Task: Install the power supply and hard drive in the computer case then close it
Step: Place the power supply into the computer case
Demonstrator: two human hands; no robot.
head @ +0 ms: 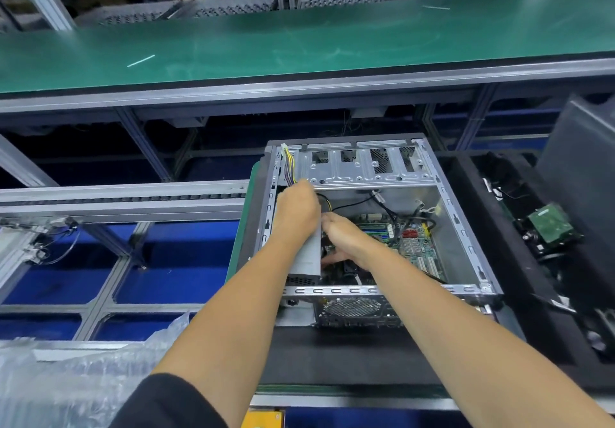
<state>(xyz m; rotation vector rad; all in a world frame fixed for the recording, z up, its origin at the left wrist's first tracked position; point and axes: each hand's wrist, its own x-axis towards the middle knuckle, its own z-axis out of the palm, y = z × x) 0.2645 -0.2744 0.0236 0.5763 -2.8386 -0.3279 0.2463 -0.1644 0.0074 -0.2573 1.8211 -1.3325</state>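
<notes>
An open grey computer case (pixel 466 248) lies on its side in front of me, its motherboard (pixel 416 248) exposed. A grey power supply (pixel 307 258) sits along the case's left side, its yellow and black cable bundle (pixel 289 166) rising over the top left corner. My left hand (pixel 298 211) grips the far end of the power supply where the cables leave it. My right hand (pixel 346 239) is just right of the supply, fingers curled down into the case beside it; what they hold is hidden. A hard drive (pixel 549 226), green board up, lies in the black tray on the right.
A dark side panel (pixel 585 174) leans upright at the far right behind the black tray (pixel 482 228). A green conveyor belt (pixel 299 41) runs across the back. Crumpled clear plastic wrap (pixel 66 377) lies at the lower left. Aluminium rails (pixel 116 201) cross the left side.
</notes>
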